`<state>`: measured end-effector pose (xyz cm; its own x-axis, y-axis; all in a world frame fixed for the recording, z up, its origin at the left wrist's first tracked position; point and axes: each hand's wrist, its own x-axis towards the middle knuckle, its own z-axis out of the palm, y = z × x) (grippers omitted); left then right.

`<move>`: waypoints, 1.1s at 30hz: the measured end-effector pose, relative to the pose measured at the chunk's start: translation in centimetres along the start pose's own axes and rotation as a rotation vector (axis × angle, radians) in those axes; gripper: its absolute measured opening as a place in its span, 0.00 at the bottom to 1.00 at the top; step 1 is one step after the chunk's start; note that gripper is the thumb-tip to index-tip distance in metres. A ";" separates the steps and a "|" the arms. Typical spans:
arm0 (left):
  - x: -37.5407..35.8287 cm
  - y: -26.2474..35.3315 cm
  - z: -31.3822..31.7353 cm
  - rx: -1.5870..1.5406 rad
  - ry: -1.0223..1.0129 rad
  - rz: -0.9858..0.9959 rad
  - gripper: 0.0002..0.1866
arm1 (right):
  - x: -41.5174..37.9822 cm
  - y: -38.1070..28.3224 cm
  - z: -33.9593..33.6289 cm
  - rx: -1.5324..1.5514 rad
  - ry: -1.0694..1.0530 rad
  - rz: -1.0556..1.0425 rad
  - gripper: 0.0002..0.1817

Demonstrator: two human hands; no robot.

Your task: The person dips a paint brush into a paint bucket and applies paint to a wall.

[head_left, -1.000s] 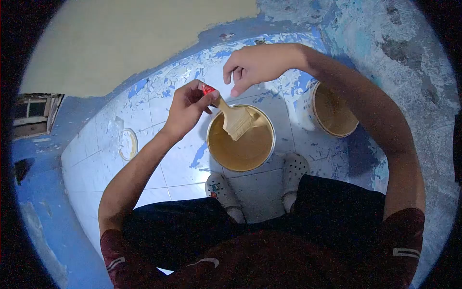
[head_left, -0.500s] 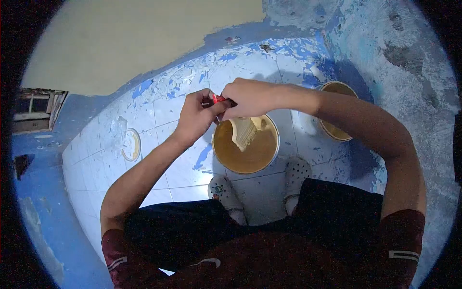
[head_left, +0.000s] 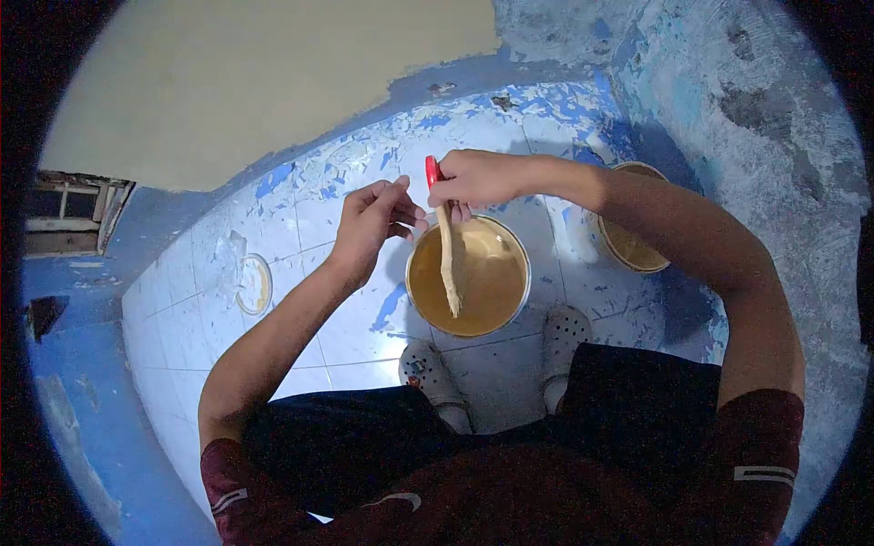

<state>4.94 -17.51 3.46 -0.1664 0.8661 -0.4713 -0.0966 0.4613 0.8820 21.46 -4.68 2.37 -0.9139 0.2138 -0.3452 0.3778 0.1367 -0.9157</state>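
Note:
My right hand (head_left: 475, 179) is wrapped round the red handle of a paintbrush (head_left: 447, 259). The brush points down, seen nearly edge-on, its bristles thickly coated with cream paint. They hang over the round bucket (head_left: 528, 284) of tan paint between my feet, overlapping the paint surface in this view. To the left, my left hand (head_left: 368, 226) is apart from the brush, holding nothing, with its fingers loosely spread near the bucket's left rim.
A second round bucket (head_left: 635, 262) stands by the right wall, partly hidden behind my right forearm. A paint-smeared lid (head_left: 254, 284) lies on the left. Blue and white paint flakes (head_left: 428, 118) litter the tiled floor along the wall.
My left hand has let go of the brush and drawn slightly away. The brush, now in my right hand alone, has turned from broad side to edge-on, its red handle more exposed.

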 end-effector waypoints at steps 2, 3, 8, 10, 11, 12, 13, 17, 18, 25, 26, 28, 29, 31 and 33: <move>0.0 -0.3 0.0 0.002 0.020 -0.033 0.14 | 0.2 0.6 -0.5 0.063 0.002 0.024 0.18; 0.0 -0.4 0.0 0.002 0.020 -0.033 0.14 | 0.3 0.9 -0.8 0.125 0.003 0.048 0.18; -0.1 -0.9 0.2 0.009 0.013 -0.059 0.12 | 0.9 4.0 -2.6 0.294 0.003 0.117 0.19; -0.1 -0.9 0.2 0.010 0.017 -0.074 0.12 | 1.0 5.1 -3.0 0.299 0.000 0.148 0.20; -0.1 -0.9 0.2 0.011 0.023 -0.090 0.12 | 1.0 5.7 -3.1 0.304 -0.006 0.177 0.20; -0.1 -0.9 0.2 0.014 0.022 -0.089 0.12 | 1.1 6.3 -3.1 0.306 -0.003 0.176 0.20; -0.2 -1.0 0.3 -0.006 0.027 -0.071 0.13 | 1.1 6.5 -3.0 0.336 -0.010 0.180 0.20; -0.2 -1.0 0.4 -0.007 0.030 -0.067 0.14 | 1.1 6.8 -3.3 0.336 -0.041 0.195 0.20; -0.1 -1.1 0.3 -0.007 0.030 -0.069 0.14 | 1.2 6.7 -3.3 0.337 -0.042 0.195 0.20; 0.3 -1.7 0.3 -0.007 0.007 -0.082 0.14 | 1.6 6.5 -3.5 0.287 -0.043 0.212 0.20; 0.3 -1.7 0.3 -0.004 0.013 -0.090 0.14 | 1.6 6.5 -3.5 0.288 -0.042 0.206 0.20; 0.3 -2.0 0.1 0.008 -0.002 -0.104 0.14 | 1.7 6.6 -3.5 0.292 -0.048 0.211 0.20; 0.4 -2.1 0.0 0.017 -0.014 -0.117 0.13 | 1.8 6.6 -3.5 0.294 -0.055 0.216 0.20; 0.5 -2.3 0.1 0.011 -0.001 -0.116 0.14 | 1.8 6.6 -3.5 0.290 -0.044 0.216 0.20; 0.5 -2.3 0.1 0.005 0.012 -0.113 0.14 | 1.8 6.4 -3.3 0.285 -0.033 0.215 0.20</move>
<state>5.19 -18.10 1.20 -0.1660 0.8061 -0.5681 -0.1107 0.5572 0.8230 22.74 -0.24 -3.48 -0.8238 0.1765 -0.5387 0.5098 -0.1849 -0.8402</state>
